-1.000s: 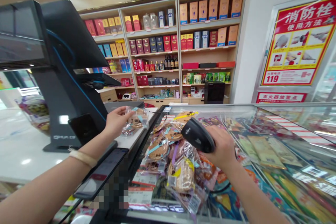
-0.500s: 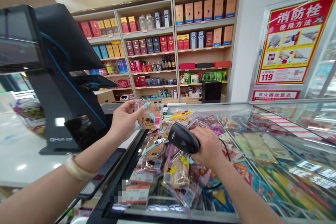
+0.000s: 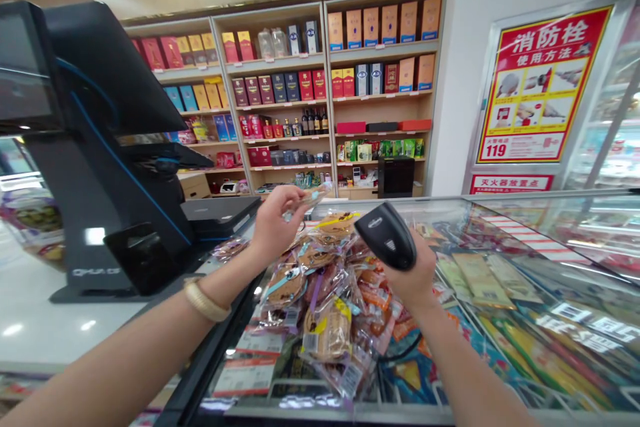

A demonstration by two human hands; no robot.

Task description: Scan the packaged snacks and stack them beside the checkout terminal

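My left hand (image 3: 273,225) pinches a small clear snack packet (image 3: 311,197) and holds it up, edge-on, above a pile of similar wrapped snack packets (image 3: 320,293). The pile lies on the glass lid of a chest freezer (image 3: 500,307). My right hand (image 3: 413,273) grips a black handheld barcode scanner (image 3: 386,235), raised over the right side of the pile with its head tilted up. Its cable (image 3: 400,350) trails down toward me. Another snack packet (image 3: 227,248) lies on the counter to the left of the pile.
A black checkout terminal (image 3: 90,147) with a screen stands on the white counter (image 3: 40,327) at left. Shelves of boxed goods and bottles (image 3: 310,87) line the back wall. A red fire-hydrant poster (image 3: 540,87) hangs at right. The freezer holds packaged goods under glass.
My left hand lifted the packet from the counter, held it before the scanner, then raised it higher and turned it edge-on. My right hand tilted the scanner upward.
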